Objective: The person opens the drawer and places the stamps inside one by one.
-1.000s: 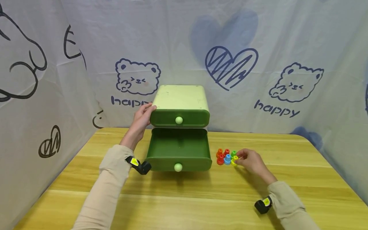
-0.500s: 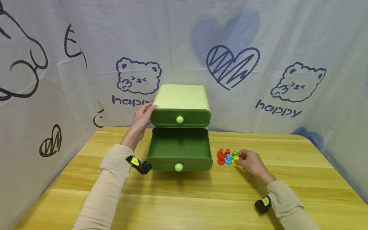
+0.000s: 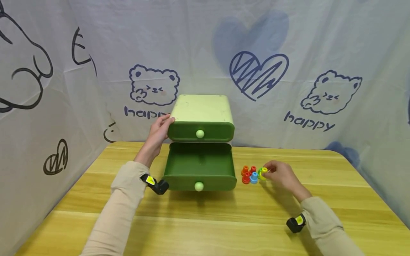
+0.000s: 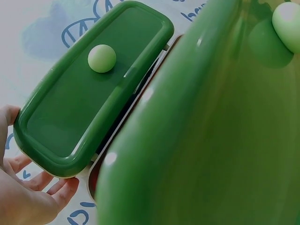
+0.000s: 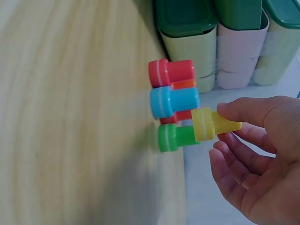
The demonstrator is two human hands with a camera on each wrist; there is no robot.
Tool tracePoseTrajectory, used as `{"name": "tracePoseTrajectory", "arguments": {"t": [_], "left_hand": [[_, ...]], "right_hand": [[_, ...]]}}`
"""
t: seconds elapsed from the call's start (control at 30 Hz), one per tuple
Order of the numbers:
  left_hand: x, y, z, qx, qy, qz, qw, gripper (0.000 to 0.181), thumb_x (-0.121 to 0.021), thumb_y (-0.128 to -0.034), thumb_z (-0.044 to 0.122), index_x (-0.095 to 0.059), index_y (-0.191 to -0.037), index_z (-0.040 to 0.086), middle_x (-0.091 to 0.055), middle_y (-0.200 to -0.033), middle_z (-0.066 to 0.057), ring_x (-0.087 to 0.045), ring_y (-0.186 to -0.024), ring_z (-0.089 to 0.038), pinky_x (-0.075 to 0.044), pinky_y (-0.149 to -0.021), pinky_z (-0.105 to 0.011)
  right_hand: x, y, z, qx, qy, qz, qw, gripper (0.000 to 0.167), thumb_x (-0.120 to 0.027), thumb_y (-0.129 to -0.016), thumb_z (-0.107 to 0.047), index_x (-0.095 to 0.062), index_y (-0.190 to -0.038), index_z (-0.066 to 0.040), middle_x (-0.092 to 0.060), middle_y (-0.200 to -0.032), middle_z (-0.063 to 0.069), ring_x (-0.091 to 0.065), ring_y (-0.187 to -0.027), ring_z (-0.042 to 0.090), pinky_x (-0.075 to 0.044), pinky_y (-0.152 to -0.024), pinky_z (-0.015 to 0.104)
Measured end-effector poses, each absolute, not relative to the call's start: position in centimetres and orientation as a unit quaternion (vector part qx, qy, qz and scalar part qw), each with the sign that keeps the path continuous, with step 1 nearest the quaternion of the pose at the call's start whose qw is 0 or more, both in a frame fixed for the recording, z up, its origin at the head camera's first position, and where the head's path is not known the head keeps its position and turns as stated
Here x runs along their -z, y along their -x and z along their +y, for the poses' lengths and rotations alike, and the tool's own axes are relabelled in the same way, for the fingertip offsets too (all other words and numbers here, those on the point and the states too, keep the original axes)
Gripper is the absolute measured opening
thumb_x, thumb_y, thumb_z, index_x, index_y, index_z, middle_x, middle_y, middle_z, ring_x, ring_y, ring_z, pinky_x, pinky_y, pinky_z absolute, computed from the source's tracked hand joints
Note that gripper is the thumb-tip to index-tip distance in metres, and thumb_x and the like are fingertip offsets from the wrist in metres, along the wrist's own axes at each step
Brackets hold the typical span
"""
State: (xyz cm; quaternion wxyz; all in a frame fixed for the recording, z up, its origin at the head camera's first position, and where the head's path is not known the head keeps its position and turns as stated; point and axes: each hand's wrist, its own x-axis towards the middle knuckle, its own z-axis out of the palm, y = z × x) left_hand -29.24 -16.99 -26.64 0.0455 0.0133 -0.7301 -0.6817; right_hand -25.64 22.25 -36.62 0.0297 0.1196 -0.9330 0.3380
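A small chest of drawers (image 3: 201, 108) with a cream top and green drawer fronts stands on the table. Its upper drawer (image 3: 182, 132) is closed, while the lower drawer (image 3: 217, 183) is pulled out and looks bare inside. My left hand (image 3: 157, 135) holds the chest's upper left side, thumb near the top corner, fingers at the side. Between thumb and fingers of my right hand (image 3: 283, 176) is pinched a yellow plastic peg (image 5: 204, 124), raised off the table. Beside it on the table stand a green peg (image 5: 171, 137), a blue peg (image 5: 173, 101), red pegs (image 5: 171, 71) and an orange one (image 3: 245, 170).
The wooden table (image 3: 205, 224) extends in front of the chest and to both sides. Behind it hangs a white cloth (image 3: 198, 46) with drawn bears and hearts. In the right wrist view, a third, pinkish section (image 5: 241, 56) of the chest shows.
My right hand has lifted the yellow peg slightly up and away from the group, partly covering the green one. My left hand and the chest have stayed put.
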Motion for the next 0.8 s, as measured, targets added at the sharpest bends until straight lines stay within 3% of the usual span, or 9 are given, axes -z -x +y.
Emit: {"name": "tracePoseTrajectory", "arguments": {"t": [0.33, 0.8], "left_hand": [[26.6, 29.2, -17.0, 0.68, -0.012, -0.731, 0.046, 0.06, -0.05, -0.099, 0.032, -0.03, -0.151, 0.009, -0.036, -0.147, -0.016, -0.044, -0.124, -0.029, -0.037, -0.105, -0.039], [26.7, 29.3, -17.1, 0.685, -0.019, -0.727, 0.046, 0.059, -0.052, -0.0985, 0.032, -0.032, -0.15, 0.01, -0.037, -0.146, -0.015, -0.046, -0.122, -0.028, -0.039, -0.104, -0.038]], "right_hand": [[34.4, 25.9, 20.9, -0.307, -0.166, -0.936, 0.036, 0.02, -0.071, -0.084, -0.01, -0.066, -0.097, 0.004, -0.067, -0.088, 0.009, -0.062, -0.083, 0.026, -0.052, -0.071, 0.04], [31.8, 25.8, 18.8, -0.259, -0.23, -0.938, 0.017, 0.017, -0.071, -0.086, -0.011, -0.065, -0.096, 0.001, -0.065, -0.085, 0.005, -0.06, -0.078, 0.02, -0.053, -0.069, 0.036]]}}
